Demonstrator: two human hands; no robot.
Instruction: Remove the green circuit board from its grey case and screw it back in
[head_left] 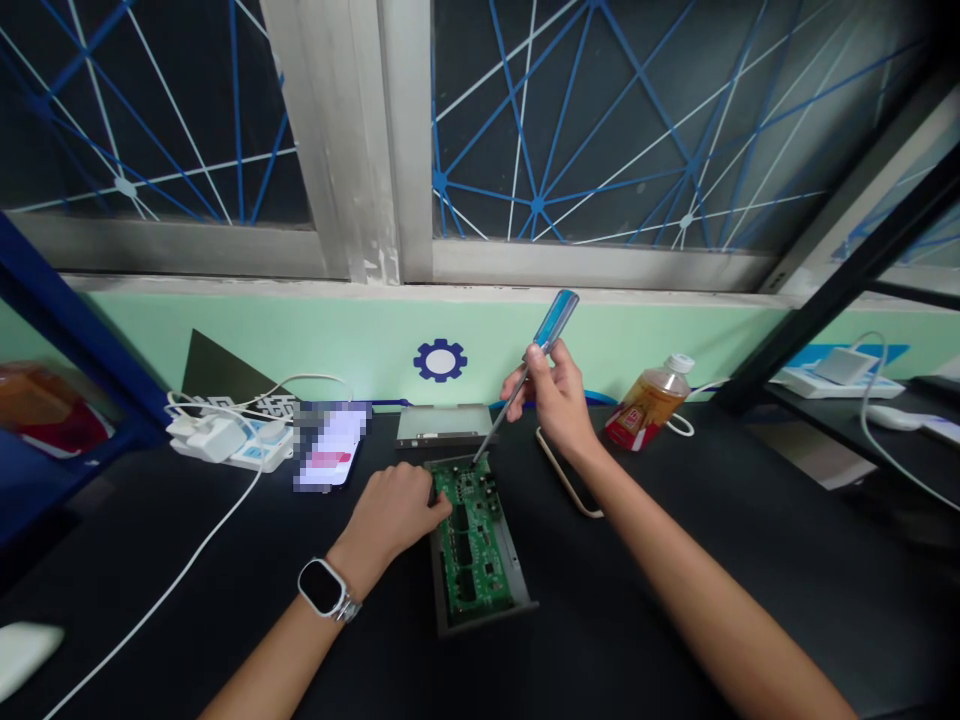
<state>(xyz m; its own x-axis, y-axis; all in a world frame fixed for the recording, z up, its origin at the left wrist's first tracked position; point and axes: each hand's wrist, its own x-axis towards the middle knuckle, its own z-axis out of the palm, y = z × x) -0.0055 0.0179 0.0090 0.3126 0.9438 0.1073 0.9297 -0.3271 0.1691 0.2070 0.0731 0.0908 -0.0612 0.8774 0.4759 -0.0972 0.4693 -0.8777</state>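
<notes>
A green circuit board [474,555] lies in a shallow grey metal case [517,575] on the dark table. My left hand [397,505] is closed around the case's far left side, its thumb over the board and its other fingers partly hidden. In my right hand [551,390] is a screwdriver [556,318] with a clear blue handle, gripped between thumb and fingers. The screwdriver slants down to the left, its tip at the far end of the board; whether it sits on a screw is too small to tell. Behind the case rests a flat grey metal cover [446,425].
A lit phone [334,450] and a white power strip [259,445] with cables stand at the back left. Right of the case lies a light-rimmed phone-like object [566,475], partly behind my right forearm. A drink bottle [649,400] stands farther right. The wall and window border the table's back.
</notes>
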